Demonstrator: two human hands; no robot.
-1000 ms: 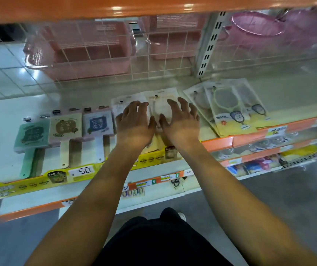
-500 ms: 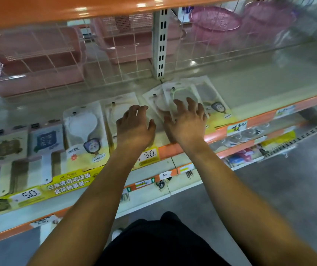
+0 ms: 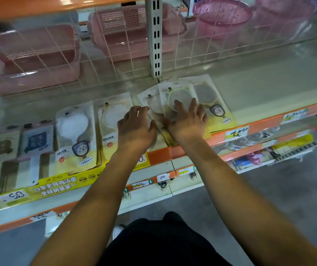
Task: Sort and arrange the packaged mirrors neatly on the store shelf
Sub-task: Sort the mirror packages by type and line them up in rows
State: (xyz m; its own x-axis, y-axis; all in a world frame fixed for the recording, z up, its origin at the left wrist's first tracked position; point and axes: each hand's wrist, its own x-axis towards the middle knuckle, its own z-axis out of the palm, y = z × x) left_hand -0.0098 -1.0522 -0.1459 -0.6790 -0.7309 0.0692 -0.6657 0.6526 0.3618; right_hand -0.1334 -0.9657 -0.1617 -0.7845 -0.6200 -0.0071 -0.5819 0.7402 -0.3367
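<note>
Right hand (image 3: pixel 189 122) presses flat on fanned mirror packs (image 3: pixel 180 96), left hand (image 3: pixel 136 125) relaxed beside; tag (image 3: pixel 162 177) reads "10"

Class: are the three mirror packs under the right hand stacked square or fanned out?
Fanned out: the packs overlap at differing angles, corners splayed, under the right hand.

white store shelf (image 3: pixel 259 89) under flat rows of packaged mirrors (image 3: pixel 76 135), orange-edged front

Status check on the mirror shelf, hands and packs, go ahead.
Left hand and right hand open, fingers on the fanned mirror packs. Packs overlapping, skewed. Two packs to the left lie straight. Nothing blocking.
</note>
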